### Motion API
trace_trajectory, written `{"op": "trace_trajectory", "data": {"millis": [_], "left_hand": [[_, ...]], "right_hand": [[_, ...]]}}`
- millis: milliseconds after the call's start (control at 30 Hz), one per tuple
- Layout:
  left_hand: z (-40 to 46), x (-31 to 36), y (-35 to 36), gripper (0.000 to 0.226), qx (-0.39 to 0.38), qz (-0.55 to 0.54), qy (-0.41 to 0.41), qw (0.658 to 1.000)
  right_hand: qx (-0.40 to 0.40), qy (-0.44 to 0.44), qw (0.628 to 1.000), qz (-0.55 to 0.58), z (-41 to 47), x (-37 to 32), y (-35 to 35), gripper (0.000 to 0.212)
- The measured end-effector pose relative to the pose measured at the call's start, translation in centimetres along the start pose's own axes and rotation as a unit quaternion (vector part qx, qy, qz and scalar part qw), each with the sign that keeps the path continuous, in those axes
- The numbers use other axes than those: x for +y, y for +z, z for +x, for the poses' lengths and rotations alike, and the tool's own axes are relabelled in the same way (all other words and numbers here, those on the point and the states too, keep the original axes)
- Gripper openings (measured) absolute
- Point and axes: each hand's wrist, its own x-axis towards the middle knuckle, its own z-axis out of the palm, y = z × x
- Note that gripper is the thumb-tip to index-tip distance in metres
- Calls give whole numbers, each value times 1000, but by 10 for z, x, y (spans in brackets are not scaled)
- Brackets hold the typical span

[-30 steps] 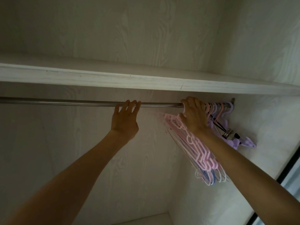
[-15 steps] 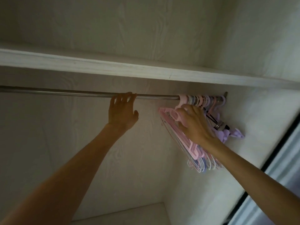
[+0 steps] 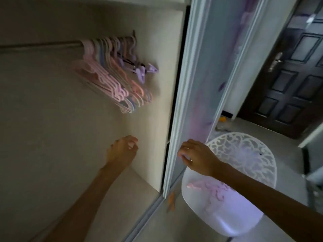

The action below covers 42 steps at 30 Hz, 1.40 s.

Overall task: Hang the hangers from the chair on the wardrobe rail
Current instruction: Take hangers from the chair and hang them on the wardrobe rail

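Both hands have dropped from the rail [image 3: 40, 45]; hung hangers [image 3: 111, 74] crowd its far right end. More pink hangers [image 3: 206, 186] lie on the white chair [image 3: 244, 154], right. Left hand [image 3: 122, 151] and right hand [image 3: 195, 157]: loosely curled, empty.

A home bedroom: built-in wardrobe [image 3: 153, 84] with sliding door [image 3: 201, 84], white chair [image 3: 244, 154], dark panelled door [image 3: 288, 75].

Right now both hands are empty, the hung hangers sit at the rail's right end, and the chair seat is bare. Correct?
Not quite: the chair seat isn't bare; the head view shows pink hangers lying on it. Left hand and right hand hold nothing; the hung hangers sit at the rail's right end.
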Motion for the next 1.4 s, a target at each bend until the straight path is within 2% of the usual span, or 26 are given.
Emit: {"op": "trace_trajectory", "data": {"millis": [133,233,400,567,667,733,933,1033,1100,1167,1233,1333,1400], "left_hand": [[-15,26,98,17,-122,-52,17,991],[-13,38,150,19,-181,-47,6,982],[-6,64,264,21,-258,-24,-27,965],[-4,67,374,22,-318,-1,-82,945],[-1,60,435,23,-320,23,-106,941],[3,50,474,24,-312,59,-94,944],[26,11,584,24,-319,116,-3,941],[37,-8,634,27,-283,116,113,945],[42,-21,660,33,-255,128,188,940],[46,-30,678,33,-266,135,204,932],[48,-36,687,24,-262,129,218,931],[50,-42,692,18,-243,104,238,935],[52,-44,690,17,-227,93,253,936]], "right_hand": [[-101,138,985,9,-102,48,15,20],[-179,211,961,2,-147,85,25,23],[-254,302,919,1,-218,175,64,24],[-348,281,894,-31,-269,258,125,26],[-387,267,882,-32,-287,301,174,26],[-403,270,874,-19,-296,320,210,25],[-422,267,866,24,-296,349,332,32],[-393,281,875,28,-280,363,389,41],[-339,279,898,16,-271,373,420,43],[-269,235,934,12,-263,379,442,33],[-238,179,954,-18,-261,386,454,20],[-230,107,967,-32,-255,394,464,11],[-249,69,965,-30,-250,396,468,24]]}}
